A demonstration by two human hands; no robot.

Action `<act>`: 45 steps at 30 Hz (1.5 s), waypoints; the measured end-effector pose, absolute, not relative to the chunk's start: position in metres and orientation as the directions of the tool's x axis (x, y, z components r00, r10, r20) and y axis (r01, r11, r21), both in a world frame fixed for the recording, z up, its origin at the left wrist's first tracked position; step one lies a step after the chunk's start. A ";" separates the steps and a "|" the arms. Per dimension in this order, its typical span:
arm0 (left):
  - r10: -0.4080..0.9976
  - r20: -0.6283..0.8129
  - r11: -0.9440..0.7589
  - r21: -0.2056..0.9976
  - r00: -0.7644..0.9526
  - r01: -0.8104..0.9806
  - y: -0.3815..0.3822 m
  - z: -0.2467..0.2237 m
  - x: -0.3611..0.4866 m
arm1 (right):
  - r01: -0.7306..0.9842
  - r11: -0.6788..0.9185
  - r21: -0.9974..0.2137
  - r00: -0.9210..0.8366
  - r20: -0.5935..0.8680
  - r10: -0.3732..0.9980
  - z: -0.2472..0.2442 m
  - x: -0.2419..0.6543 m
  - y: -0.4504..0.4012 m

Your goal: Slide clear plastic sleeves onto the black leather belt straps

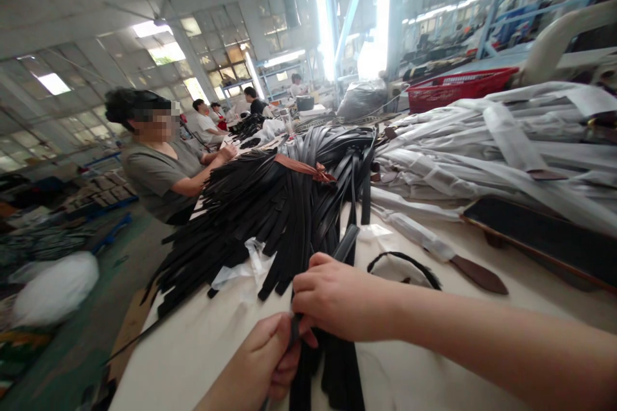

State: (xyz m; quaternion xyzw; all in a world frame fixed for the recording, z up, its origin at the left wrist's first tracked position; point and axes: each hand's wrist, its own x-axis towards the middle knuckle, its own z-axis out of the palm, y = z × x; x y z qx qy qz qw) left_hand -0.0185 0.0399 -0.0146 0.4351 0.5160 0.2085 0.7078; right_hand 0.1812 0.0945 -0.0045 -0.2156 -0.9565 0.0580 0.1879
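Note:
Close together at the front of the table, my left hand (pixel 272 353) and my right hand (pixel 337 298) are both closed on a black strap (pixel 294 331). The fingers of the left wrap around it, while those of the right pinch it just above. Part of the strap is hidden by my fingers. Ahead lies a large pile of black straps (pixel 245 199), bound with a brown tie (pixel 303 168). More black strap lengths (pixel 340 366) hang down below my right hand. Crumpled clear plastic (pixel 248 263) rests by the pile's left ends.
To the right lie white-wrapped straps (pixel 443 148) with brown tips, a long dark board (pixel 540 237) and a red basket (pixel 456 87). A black-edged ring (pixel 405 268) sits beyond my right forearm. A person in grey (pixel 159 160) works at the table's left side.

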 end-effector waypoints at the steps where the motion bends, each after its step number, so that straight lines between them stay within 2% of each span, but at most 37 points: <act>1: 0.740 -0.551 0.535 0.830 0.386 0.159 0.041 -0.016 -0.020 | 0.417 0.892 -0.171 -0.831 0.327 0.451 -0.005 0.185 0.099; 6: 0.751 -0.561 0.536 0.826 0.348 0.175 0.048 -0.023 -0.026 | 0.603 0.789 -0.120 -0.736 0.298 0.608 0.001 0.209 0.126; 8: 0.758 -0.558 0.533 0.828 0.338 0.172 0.049 -0.024 -0.025 | 0.586 0.798 -0.143 -0.735 0.321 0.597 -0.001 0.203 0.119; 13: 0.753 -0.541 0.499 0.840 0.375 0.211 0.042 -0.019 -0.021 | 0.434 0.884 -0.174 -0.815 0.342 0.468 -0.015 0.175 0.089; 16: 0.764 -0.531 0.487 0.847 0.367 0.212 0.041 -0.016 -0.020 | 0.523 0.835 -0.171 -0.779 0.301 0.550 -0.012 0.183 0.099; 18: 0.773 -0.533 0.493 0.846 0.343 0.205 0.043 -0.016 -0.021 | 0.552 0.804 -0.220 -0.756 0.275 0.594 -0.006 0.194 0.112; 24: 0.764 -0.547 0.514 0.837 0.342 0.188 0.045 -0.016 -0.024 | 0.426 0.798 -0.427 -0.747 0.332 0.576 -0.006 0.188 0.109; 30: 0.739 -0.531 0.504 0.844 0.414 0.184 0.040 -0.017 -0.020 | 0.187 0.713 -0.675 -0.738 0.383 0.556 -0.019 0.173 0.094; 35: 0.758 -0.465 0.444 0.882 0.458 0.161 0.039 -0.017 -0.026 | 0.163 0.631 -0.758 -0.657 0.393 0.643 -0.024 0.173 0.100; 38: 0.745 -0.406 0.393 0.908 0.528 0.145 0.042 -0.006 -0.043 | 0.195 0.458 -0.867 -0.560 0.285 0.778 -0.024 0.182 0.116; 41: 0.704 -0.410 0.335 0.912 0.580 0.239 0.042 0.007 -0.056 | 0.228 0.254 -0.940 -0.459 0.127 0.879 -0.025 0.192 0.132; 45: 0.716 -0.496 0.386 0.867 0.491 0.315 0.035 0.015 -0.051 | 0.248 0.252 -0.935 -0.441 0.122 0.889 -0.025 0.196 0.135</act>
